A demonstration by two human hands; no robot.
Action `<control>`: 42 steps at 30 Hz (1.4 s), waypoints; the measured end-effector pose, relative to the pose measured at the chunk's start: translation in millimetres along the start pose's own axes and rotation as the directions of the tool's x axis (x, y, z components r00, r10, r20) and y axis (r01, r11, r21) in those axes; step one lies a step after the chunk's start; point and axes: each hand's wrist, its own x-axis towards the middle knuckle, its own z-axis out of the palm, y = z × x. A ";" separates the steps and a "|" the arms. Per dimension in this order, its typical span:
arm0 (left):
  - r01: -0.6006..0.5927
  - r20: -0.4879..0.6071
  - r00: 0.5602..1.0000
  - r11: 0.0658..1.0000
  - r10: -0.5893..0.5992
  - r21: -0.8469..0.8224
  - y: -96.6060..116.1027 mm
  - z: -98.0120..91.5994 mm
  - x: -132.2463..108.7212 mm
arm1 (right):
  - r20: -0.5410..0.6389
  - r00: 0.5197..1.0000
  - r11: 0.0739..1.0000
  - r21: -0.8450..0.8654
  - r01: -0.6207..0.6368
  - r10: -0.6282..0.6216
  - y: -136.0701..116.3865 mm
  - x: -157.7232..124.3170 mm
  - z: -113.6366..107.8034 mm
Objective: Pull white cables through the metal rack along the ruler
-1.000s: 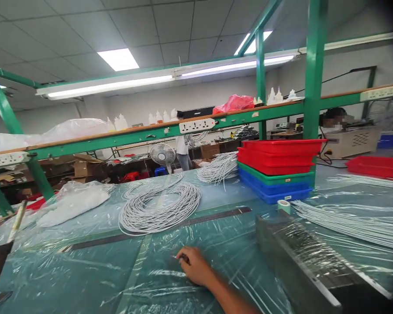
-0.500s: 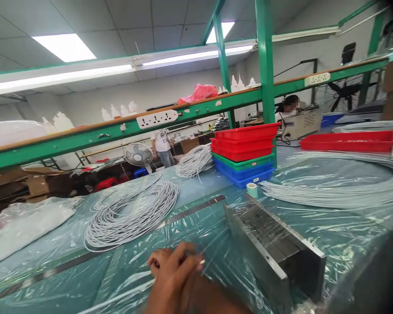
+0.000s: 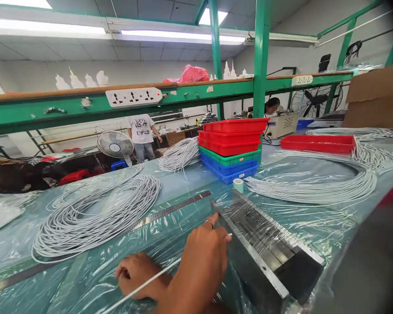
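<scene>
Head view: fingers [image 3: 212, 224] pinching white cable [image 3: 144, 284].

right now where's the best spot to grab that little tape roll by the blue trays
The tape roll lies flat on the plastic-covered table, hole up. Grip its outer rim from above, fingers on opposite sides. The stacked trays crowd its far side and the metal block its near side, so coming straight down looks clearest.

Glossy crinkled plastic film [image 3: 94, 279] over table, matt metal block [image 3: 265, 253], smooth white plastic-coated cable [image 3: 140, 285], steel ruler [image 3: 170, 209]
</scene>
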 end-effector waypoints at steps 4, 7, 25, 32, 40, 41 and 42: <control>0.057 0.007 0.998 0.998 -0.057 0.009 5.3 5.9 0.0 | -0.041 0.999 0.999 0.022 0.035 -0.034 10.8 2.5 9.2; 0.072 -0.034 0.997 0.997 -0.071 0.009 5.8 10.0 -1.3 | -0.045 0.996 0.997 -0.037 0.070 -0.072 18.7 4.5 13.0; 0.031 -0.116 0.993 0.999 -0.035 -0.040 -7.9 35.7 -1.7 | -0.037 0.993 0.984 -0.145 0.102 -0.109 20.9 7.1 22.7; -0.006 -0.061 0.998 0.998 0.002 -0.069 -7.4 47.2 8.1 | -0.018 0.996 0.982 -0.173 0.081 -0.085 19.4 6.9 23.8; -0.045 -0.137 0.990 0.994 0.032 -0.097 -10.9 51.9 4.5 | -0.043 0.991 0.977 -0.180 0.119 -0.128 26.2 6.8 29.5; -0.045 -0.148 0.988 0.995 0.031 -0.093 -12.0 52.0 3.8 | -0.044 0.991 0.976 -0.182 0.117 -0.127 26.4 7.0 29.7; -0.042 -0.156 0.987 0.995 0.028 -0.085 -13.0 52.1 3.5 | -0.044 0.991 0.976 -0.185 0.116 -0.126 26.3 7.0 29.7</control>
